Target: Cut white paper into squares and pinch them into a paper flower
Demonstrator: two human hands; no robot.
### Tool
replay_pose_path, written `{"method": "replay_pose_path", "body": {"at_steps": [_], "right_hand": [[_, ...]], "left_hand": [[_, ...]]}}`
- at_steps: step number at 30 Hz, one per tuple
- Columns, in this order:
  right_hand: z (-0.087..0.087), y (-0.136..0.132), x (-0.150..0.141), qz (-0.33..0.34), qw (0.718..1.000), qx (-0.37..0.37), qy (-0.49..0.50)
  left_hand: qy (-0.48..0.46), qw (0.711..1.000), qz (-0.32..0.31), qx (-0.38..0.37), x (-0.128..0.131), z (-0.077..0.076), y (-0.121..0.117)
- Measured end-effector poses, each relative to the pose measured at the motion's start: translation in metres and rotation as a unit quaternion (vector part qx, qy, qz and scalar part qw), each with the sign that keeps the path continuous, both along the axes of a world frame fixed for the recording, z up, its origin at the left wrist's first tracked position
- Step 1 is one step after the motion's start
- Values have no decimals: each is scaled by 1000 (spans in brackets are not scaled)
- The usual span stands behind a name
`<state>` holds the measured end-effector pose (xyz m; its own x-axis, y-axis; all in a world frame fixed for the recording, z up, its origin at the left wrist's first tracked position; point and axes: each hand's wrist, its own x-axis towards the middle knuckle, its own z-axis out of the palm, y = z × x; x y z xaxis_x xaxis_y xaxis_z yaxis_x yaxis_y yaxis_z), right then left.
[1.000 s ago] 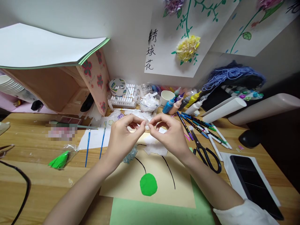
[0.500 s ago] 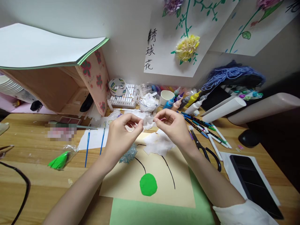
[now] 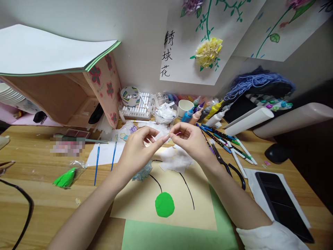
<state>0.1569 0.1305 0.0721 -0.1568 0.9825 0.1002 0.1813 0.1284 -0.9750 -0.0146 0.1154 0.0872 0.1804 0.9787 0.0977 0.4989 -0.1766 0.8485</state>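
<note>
Taking the meeting fingertips as the middle of the clock, and twelve as straight away from the person, the left hand [image 3: 139,152] came in from the seven o'clock side and the right hand [image 3: 188,142] from the four o'clock side. Both were raised above the table [image 3: 39,205], and in each the thumb and the forefinger were closed to a narrow pinch, the tips of the two hands just meeting. Between them they seemed to hold a small white scrap [image 3: 163,131], although its edge was difficult to separate from the white papers lying behind. Below, a cream sheet [image 3: 182,194] with thin black lines lay upon a pale green sheet [image 3: 179,239]. On the cream one, a round green disc [image 3: 164,205] was at six o'clock, a fluffy blue flower [image 3: 142,172] between seven and eight, and torn white pieces [image 3: 175,159] near half past five. At twelve stood a clear bowl [image 3: 177,114] filled with white bits, and at one a white cup [image 3: 185,108]. Scissors [image 3: 236,175], partly hidden by the right arm, lay near four o'clock, and a blue brush [image 3: 97,165] between eight and nine.
</note>
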Motion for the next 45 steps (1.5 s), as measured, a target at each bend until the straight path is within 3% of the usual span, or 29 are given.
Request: {"method": "replay_pose_path", "body": {"at_steps": [4,10,14,21,34,39,42,45], "right_hand": [[1,0,1,4,1000,-2,6],[-1,4,4,-10,1000,-19,18],[0,1,1,4,999,-10,36],[-2,-3,-6,25,1000,-19,3],[-8,16,9,22,998,-33,50],[-12,24,15,-9,996,-53,65],[-20,29,16,-31,997,-73,25],[-28,29,14,-56,994,-55,-82]], "left_hand": [[3,1000,-7,-4,-1,0,1],[-69,995,-22,-69,-4,0,4],[-102,992,-20,-73,-3,-2,6],[-108,992,-19,-65,-4,-2,6],[-102,989,-13,-105,-5,-3,11],[-100,989,-5,-105,-6,-5,11],[-97,990,-2,-105,-7,-7,13],[-98,989,-5,-114,-6,-9,14]]}}
